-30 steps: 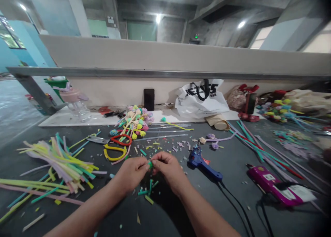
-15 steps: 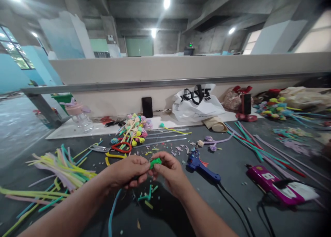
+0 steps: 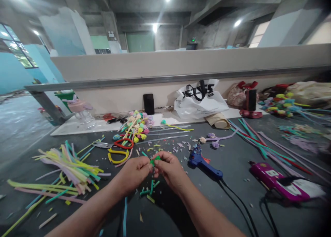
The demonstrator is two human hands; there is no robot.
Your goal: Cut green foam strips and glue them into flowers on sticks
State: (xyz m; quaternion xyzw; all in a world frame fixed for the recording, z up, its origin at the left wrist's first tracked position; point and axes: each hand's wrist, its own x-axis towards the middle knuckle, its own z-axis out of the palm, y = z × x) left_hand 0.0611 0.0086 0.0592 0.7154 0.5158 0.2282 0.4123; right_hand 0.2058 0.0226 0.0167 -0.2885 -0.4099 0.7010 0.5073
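A small green fuzzy pipe-cleaner piece (image 3: 156, 158) is pinched between the fingertips of both hands, just above the dark table. My left hand (image 3: 134, 171) is closed on its left side, knuckles up. On the other side my right hand (image 3: 169, 169) grips it between thumb and fingers. Fingers hide much of the piece, so its full shape does not show. Below the left wrist a blue pipe-cleaner strand (image 3: 125, 216) runs toward the near edge. Short green offcuts (image 3: 150, 188) lie under the hands.
Scissors with red and yellow handles (image 3: 118, 156) and bunched pipe cleaners (image 3: 69, 168) lie left. A blue glue gun (image 3: 205, 164) with a trailing cord is at right, near a magenta device (image 3: 278, 181). Behind are finished flowers (image 3: 138, 126), a phone (image 3: 148, 104) and a white bag (image 3: 199, 100).
Both hands stay on the green piece, with the fingers slightly shifted and the left hand covering more of it. The view has moved a little, uncovering the yellow scissor handle.
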